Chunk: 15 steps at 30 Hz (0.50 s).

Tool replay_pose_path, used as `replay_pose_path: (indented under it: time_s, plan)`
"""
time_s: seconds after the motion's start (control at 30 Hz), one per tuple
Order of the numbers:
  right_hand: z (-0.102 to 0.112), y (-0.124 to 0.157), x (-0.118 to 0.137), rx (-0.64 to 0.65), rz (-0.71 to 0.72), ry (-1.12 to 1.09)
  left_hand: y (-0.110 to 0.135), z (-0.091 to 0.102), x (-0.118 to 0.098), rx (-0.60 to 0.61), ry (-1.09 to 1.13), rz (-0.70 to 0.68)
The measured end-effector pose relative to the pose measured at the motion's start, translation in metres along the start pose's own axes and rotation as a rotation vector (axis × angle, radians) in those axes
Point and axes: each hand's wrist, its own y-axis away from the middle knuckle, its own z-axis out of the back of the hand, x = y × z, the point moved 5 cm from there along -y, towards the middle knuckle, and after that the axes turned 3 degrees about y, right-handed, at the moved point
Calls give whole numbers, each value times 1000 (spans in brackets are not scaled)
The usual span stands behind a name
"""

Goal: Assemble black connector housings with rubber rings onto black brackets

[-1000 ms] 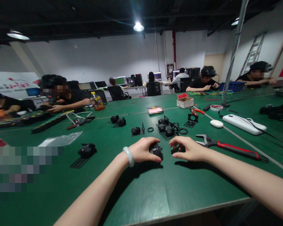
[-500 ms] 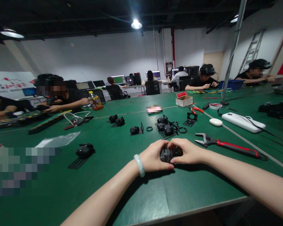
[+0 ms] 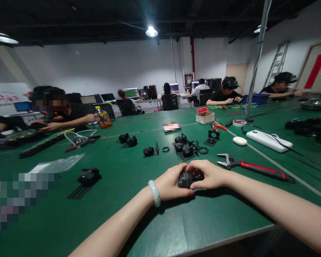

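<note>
Both hands meet over a small black plastic part (image 3: 186, 179) just above the green table (image 3: 155, 228). My left hand (image 3: 172, 185), with a pale bangle on its wrist, curls round the part's left side. My right hand (image 3: 210, 175) pinches it from the right, fingers closed over a black piece that is partly hidden. Beyond the hands lies a cluster of similar black parts, brackets and rings (image 3: 186, 148). A red-handled adjustable wrench (image 3: 253, 166) lies to the right of my right hand.
More black parts (image 3: 88, 177) (image 3: 149, 151) (image 3: 127, 139) lie to the left. A white power strip (image 3: 269, 139), white mouse (image 3: 240, 141), tape roll (image 3: 239, 122) and small box (image 3: 205, 117) sit at right. Other people work along the far sides. The table's near edge runs below my arms.
My two hands, apart a second ago, have come together on the black part. Since half a second ago they have barely shifted; the camera view has drifted slightly.
</note>
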Motion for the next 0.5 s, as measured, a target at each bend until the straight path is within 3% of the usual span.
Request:
replay_pose_path:
  time_s: [0.33,0.5]
  plan:
    - [14,1,-19,-12,-60,19,1,0,6,12,-25,21]
    - [19,0,-33,-71,-111,137,2,0,8,20,-62,30]
